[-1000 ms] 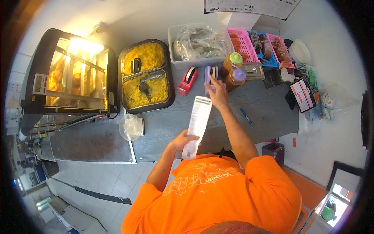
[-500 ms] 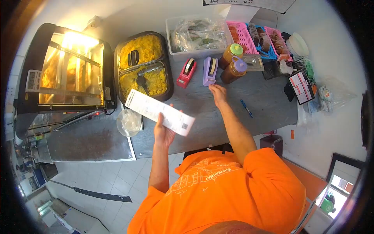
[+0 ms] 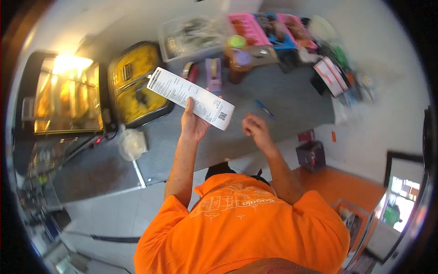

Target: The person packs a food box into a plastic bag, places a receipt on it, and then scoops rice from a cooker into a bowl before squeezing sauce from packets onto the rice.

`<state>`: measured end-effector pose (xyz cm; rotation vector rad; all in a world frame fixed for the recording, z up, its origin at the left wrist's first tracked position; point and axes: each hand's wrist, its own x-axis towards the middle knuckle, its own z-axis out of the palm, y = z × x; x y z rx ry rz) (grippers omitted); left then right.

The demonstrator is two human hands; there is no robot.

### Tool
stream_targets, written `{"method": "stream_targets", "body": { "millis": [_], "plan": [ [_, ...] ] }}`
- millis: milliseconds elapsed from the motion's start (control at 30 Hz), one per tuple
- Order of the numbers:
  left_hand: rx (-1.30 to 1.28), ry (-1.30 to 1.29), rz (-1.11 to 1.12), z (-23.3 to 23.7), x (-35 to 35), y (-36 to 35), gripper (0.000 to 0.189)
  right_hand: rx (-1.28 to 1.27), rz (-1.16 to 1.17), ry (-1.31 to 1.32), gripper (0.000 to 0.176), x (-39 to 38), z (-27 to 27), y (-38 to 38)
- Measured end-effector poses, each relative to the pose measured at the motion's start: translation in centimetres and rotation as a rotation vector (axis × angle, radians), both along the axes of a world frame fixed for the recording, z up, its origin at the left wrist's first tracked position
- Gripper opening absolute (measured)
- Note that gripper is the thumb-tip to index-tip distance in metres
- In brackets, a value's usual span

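A long white printed receipt (image 3: pixel 191 98) is gripped in my left hand (image 3: pixel 195 123), thumb on top, over the dark counter. Over the counter's front part is my right hand (image 3: pixel 256 129), its fingers curled in; whatever they hold, if anything, is too small to make out. A blue pen (image 3: pixel 264 109) lies just beyond it. Behind the receipt stand a purple tape dispenser (image 3: pixel 213 75) and a red one (image 3: pixel 191 73), partly hidden by the paper. Two sauce bottles (image 3: pixel 239 65) with green and purple lids are to their right.
At the left are a lit glass food warmer (image 3: pixel 68 98) and a black tray of yellow food (image 3: pixel 137 109). A clear plastic bin (image 3: pixel 196 39), pink baskets (image 3: pixel 250 28) and a card stand (image 3: pixel 331 76) line the back. A round clear container (image 3: pixel 132 144) sits near the front edge.
My right hand has left the purple tape dispenser and come back toward my body, fingers now curled. The receipt sits closer to the dispensers. The whole view has shifted and blurred.
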<state>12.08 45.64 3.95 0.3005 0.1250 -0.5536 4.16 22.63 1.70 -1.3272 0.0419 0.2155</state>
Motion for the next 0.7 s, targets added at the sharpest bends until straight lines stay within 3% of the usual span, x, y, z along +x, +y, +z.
{"method": "stream_targets", "body": {
  "millis": [67,200,267,333,367,433,500,567,633,700],
  "plan": [
    [0.009,0.001,-0.054,0.7,-0.9,-4.9,0.066,-0.192,-0.176,0.074,0.016,-3.2,2.3,-1.0],
    [0.062,-0.117,-0.296,1.8,-5.4,-14.7,0.065,-0.261,-0.564,-0.027,0.019,-10.6,0.8,-5.8],
    [0.086,-0.111,-0.369,1.6,-7.5,-18.9,0.073,-0.306,-0.748,-0.137,0.019,-15.7,1.9,-8.7],
    [0.005,-0.026,-0.430,-2.6,-7.5,-22.3,0.059,-0.405,-0.815,-0.024,0.021,-22.2,2.0,-13.0],
    [0.154,0.126,-0.420,-2.7,-8.8,-24.3,0.055,-0.427,-0.826,0.042,0.022,-25.6,1.8,-14.2],
    [0.188,0.108,-0.608,-7.8,-10.6,-28.2,0.054,-0.541,-0.955,0.136,0.023,-33.8,1.3,-16.2],
    [0.180,-0.081,-0.880,-11.8,-15.5,-33.4,0.046,-0.587,-1.058,0.160,0.025,-41.8,0.2,-18.0],
    [0.395,0.054,-0.869,-18.4,-21.7,-38.5,0.044,-0.544,-1.174,0.288,0.025,-50.5,0.5,-18.5],
    [0.568,0.099,-1.070,-12.3,-30.2,-43.4,0.041,-0.535,-1.236,0.482,0.026,-57.9,3.1,-18.5],
    [0.482,-0.057,-1.238,-11.2,-35.9,-50.3,0.033,-0.534,-1.267,0.615,0.026,-63.3,5.8,-17.7]
  ]
}}
